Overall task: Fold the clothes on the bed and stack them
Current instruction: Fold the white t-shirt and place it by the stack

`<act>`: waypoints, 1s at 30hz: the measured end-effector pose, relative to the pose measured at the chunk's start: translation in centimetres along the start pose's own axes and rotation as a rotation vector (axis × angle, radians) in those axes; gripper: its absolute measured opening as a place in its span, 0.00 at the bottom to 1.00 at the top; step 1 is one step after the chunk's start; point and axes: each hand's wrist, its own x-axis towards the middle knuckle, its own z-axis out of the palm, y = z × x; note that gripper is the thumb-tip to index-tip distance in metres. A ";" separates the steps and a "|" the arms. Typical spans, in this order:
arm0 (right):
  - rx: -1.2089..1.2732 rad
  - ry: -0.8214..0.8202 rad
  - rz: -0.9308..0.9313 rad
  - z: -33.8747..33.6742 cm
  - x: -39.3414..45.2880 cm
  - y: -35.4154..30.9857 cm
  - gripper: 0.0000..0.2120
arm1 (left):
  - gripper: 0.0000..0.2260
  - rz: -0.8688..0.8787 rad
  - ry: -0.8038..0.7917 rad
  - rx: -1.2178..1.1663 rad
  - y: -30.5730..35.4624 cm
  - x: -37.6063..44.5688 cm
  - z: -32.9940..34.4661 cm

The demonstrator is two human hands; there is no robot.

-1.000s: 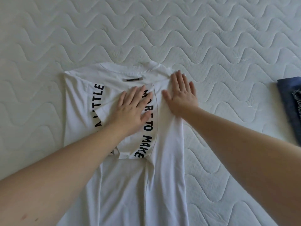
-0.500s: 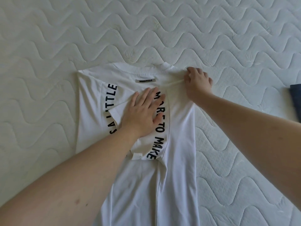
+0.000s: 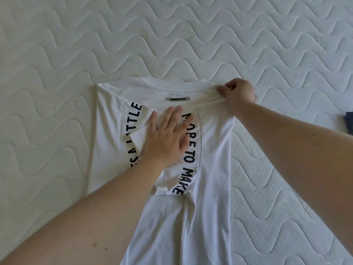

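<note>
A white quilted mattress (image 3: pixel 248 44), stitched in wavy lines, filled the view. At its right edge, partly cut off by the frame, lay a dark blue piece of fabric (image 3: pixel 349 122); what it was could not be told.

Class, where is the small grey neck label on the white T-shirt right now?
The neck label lies just below the collar, above the flat left hand and left of the right hand.

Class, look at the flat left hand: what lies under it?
Under the left hand lies a folded-in flap of the white T-shirt, with black lettering beside the fingers. The letters and fabric beneath the palm are covered.
</note>
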 end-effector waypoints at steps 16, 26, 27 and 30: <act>-0.107 -0.143 -0.250 2.8 1.4 -4.8 0.10 | 0.27 0.020 -0.037 -0.013 -0.1 0.3 0.5; -0.139 0.135 -0.313 0.0 -3.7 0.4 0.14 | 0.25 0.019 -0.121 -0.056 0.0 0.4 -0.6; -0.138 0.116 -0.288 -0.4 -4.2 1.4 0.14 | 0.25 0.021 -0.124 -0.159 -0.2 0.6 -1.2; -0.057 -0.003 -0.238 -1.4 -4.7 3.5 0.13 | 0.19 -0.061 0.127 -0.585 -3.2 2.0 -3.7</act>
